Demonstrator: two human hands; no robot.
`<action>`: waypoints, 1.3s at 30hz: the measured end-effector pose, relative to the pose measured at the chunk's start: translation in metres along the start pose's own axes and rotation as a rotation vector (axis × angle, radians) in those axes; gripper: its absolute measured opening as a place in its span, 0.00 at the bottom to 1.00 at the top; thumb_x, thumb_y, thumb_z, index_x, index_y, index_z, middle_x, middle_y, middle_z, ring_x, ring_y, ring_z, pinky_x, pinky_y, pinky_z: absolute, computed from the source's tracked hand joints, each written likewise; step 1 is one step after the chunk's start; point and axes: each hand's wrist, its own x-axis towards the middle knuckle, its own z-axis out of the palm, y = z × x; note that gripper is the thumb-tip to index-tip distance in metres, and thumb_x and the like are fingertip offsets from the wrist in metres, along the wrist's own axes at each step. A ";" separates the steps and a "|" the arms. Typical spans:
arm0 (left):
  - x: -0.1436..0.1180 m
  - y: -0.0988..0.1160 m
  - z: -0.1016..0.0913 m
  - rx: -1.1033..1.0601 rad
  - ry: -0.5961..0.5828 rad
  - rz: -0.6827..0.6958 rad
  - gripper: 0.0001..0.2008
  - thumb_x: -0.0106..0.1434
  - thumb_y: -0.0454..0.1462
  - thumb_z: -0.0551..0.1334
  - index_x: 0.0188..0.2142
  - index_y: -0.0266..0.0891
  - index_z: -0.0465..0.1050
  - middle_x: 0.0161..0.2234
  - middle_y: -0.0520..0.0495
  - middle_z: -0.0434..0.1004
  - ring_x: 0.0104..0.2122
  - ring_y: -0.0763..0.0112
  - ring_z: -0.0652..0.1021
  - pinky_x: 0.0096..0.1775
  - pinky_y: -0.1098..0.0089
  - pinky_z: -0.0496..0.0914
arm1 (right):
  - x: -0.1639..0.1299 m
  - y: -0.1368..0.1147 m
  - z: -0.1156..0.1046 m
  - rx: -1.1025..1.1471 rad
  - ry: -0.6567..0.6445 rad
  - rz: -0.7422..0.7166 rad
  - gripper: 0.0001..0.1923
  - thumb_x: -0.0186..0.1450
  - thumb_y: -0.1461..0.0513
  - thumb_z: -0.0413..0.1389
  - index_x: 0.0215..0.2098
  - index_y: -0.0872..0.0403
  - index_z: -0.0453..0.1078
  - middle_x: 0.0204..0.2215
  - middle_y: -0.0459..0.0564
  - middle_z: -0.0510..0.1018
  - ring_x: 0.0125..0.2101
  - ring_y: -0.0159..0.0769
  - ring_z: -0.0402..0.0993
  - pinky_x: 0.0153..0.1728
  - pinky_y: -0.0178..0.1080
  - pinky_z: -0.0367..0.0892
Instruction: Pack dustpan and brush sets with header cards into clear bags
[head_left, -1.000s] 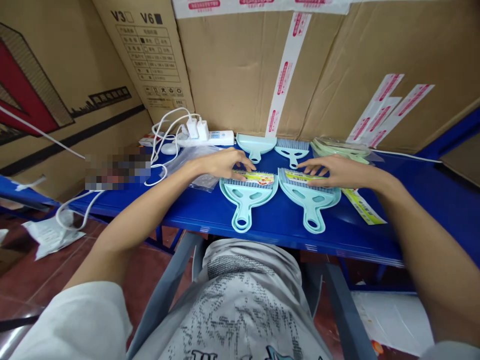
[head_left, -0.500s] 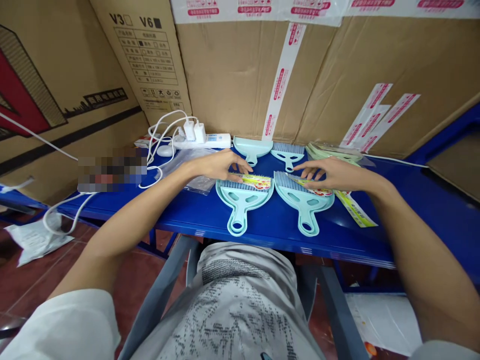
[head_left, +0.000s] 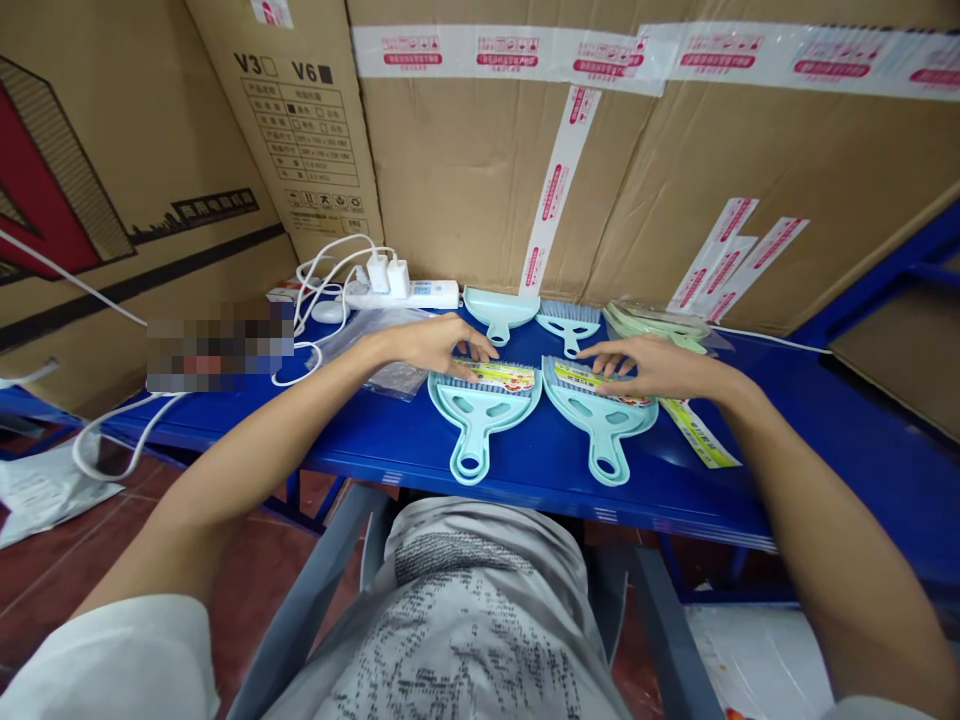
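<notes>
A blue bench [head_left: 825,440] carries two mint dustpan sets side by side. The left hand [head_left: 431,343] lies flat, fingers spread, on the left dustpan set [head_left: 480,400]; the right hand [head_left: 660,365], likewise flat and gripping nothing, presses the paper label [head_left: 592,378] on the right dustpan set [head_left: 600,420].

Your stock: dustpans [head_left: 480,405], smooth matt mint plastic; labels [head_left: 501,375], glossy printed paper; tabletop [head_left: 825,440], smooth blue-painted metal; boxes [head_left: 465,170], matt cardboard.
</notes>
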 end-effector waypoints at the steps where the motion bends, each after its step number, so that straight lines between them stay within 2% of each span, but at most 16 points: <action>1: 0.000 -0.001 0.001 0.003 0.000 -0.001 0.26 0.63 0.41 0.75 0.59 0.35 0.78 0.52 0.38 0.85 0.47 0.61 0.85 0.48 0.66 0.75 | 0.000 0.000 0.000 -0.001 0.001 0.001 0.38 0.61 0.44 0.62 0.64 0.54 0.75 0.47 0.57 0.85 0.46 0.51 0.82 0.47 0.48 0.77; 8: -0.002 -0.002 -0.008 -0.061 0.012 0.017 0.21 0.70 0.43 0.69 0.58 0.36 0.79 0.53 0.38 0.84 0.49 0.62 0.84 0.50 0.66 0.75 | -0.011 0.000 -0.012 0.008 0.098 -0.016 0.36 0.65 0.43 0.61 0.66 0.50 0.73 0.54 0.56 0.83 0.52 0.52 0.81 0.53 0.52 0.75; 10: -0.007 -0.001 -0.015 -0.082 -0.019 -0.007 0.23 0.69 0.45 0.68 0.60 0.36 0.77 0.56 0.37 0.83 0.53 0.60 0.83 0.53 0.65 0.75 | -0.011 -0.001 -0.013 0.012 0.115 -0.027 0.34 0.66 0.43 0.61 0.65 0.49 0.73 0.54 0.56 0.84 0.51 0.51 0.81 0.53 0.52 0.76; 12: -0.012 -0.001 -0.021 -0.097 -0.090 -0.029 0.33 0.66 0.49 0.71 0.65 0.37 0.72 0.63 0.36 0.77 0.60 0.56 0.79 0.59 0.62 0.72 | -0.010 -0.002 -0.012 0.012 0.111 -0.033 0.33 0.67 0.44 0.60 0.64 0.50 0.74 0.53 0.55 0.84 0.51 0.50 0.82 0.52 0.51 0.76; 14: -0.017 -0.001 -0.024 -0.096 -0.183 -0.045 0.46 0.59 0.53 0.75 0.71 0.39 0.64 0.70 0.35 0.67 0.67 0.51 0.72 0.64 0.58 0.67 | -0.007 -0.003 -0.009 0.005 0.101 -0.036 0.33 0.67 0.44 0.60 0.64 0.51 0.75 0.53 0.55 0.84 0.50 0.50 0.82 0.51 0.50 0.77; 16: -0.020 0.000 -0.024 -0.073 -0.254 -0.062 0.58 0.51 0.55 0.78 0.74 0.39 0.57 0.73 0.34 0.60 0.70 0.47 0.66 0.68 0.55 0.62 | -0.004 -0.004 -0.006 -0.004 0.096 -0.038 0.33 0.66 0.44 0.60 0.63 0.52 0.75 0.53 0.55 0.84 0.50 0.50 0.82 0.51 0.50 0.77; 18: -0.020 0.000 -0.021 -0.037 -0.291 -0.071 0.63 0.47 0.56 0.79 0.75 0.38 0.54 0.74 0.32 0.57 0.71 0.44 0.64 0.69 0.53 0.60 | -0.002 -0.003 -0.004 -0.007 0.099 -0.041 0.33 0.66 0.44 0.60 0.63 0.52 0.75 0.52 0.55 0.84 0.50 0.50 0.82 0.51 0.50 0.77; 23: -0.017 0.001 -0.018 -0.041 -0.289 -0.064 0.66 0.45 0.57 0.78 0.75 0.37 0.52 0.72 0.32 0.60 0.68 0.44 0.68 0.67 0.53 0.63 | 0.000 -0.003 -0.002 -0.019 0.119 -0.048 0.30 0.67 0.45 0.60 0.62 0.51 0.77 0.53 0.55 0.84 0.49 0.50 0.83 0.49 0.49 0.78; 30: -0.014 -0.002 -0.017 -0.073 -0.284 -0.071 0.66 0.42 0.58 0.79 0.74 0.37 0.56 0.68 0.33 0.66 0.64 0.45 0.71 0.63 0.55 0.66 | 0.002 -0.011 0.001 -0.053 0.153 -0.070 0.27 0.68 0.46 0.58 0.59 0.51 0.78 0.53 0.54 0.84 0.48 0.49 0.83 0.49 0.48 0.78; 35: -0.006 -0.010 -0.013 -0.008 -0.307 -0.126 0.74 0.37 0.62 0.78 0.76 0.40 0.49 0.66 0.34 0.69 0.62 0.44 0.73 0.62 0.54 0.68 | 0.003 -0.011 0.002 -0.053 0.202 -0.084 0.25 0.69 0.45 0.57 0.57 0.48 0.80 0.52 0.53 0.85 0.46 0.49 0.84 0.47 0.49 0.79; 39: -0.003 -0.007 -0.012 0.058 -0.328 -0.173 0.79 0.32 0.64 0.79 0.76 0.37 0.48 0.70 0.30 0.63 0.67 0.38 0.67 0.66 0.52 0.64 | 0.000 -0.010 0.000 -0.038 0.240 -0.087 0.23 0.69 0.47 0.58 0.56 0.49 0.79 0.51 0.53 0.85 0.45 0.47 0.85 0.46 0.47 0.79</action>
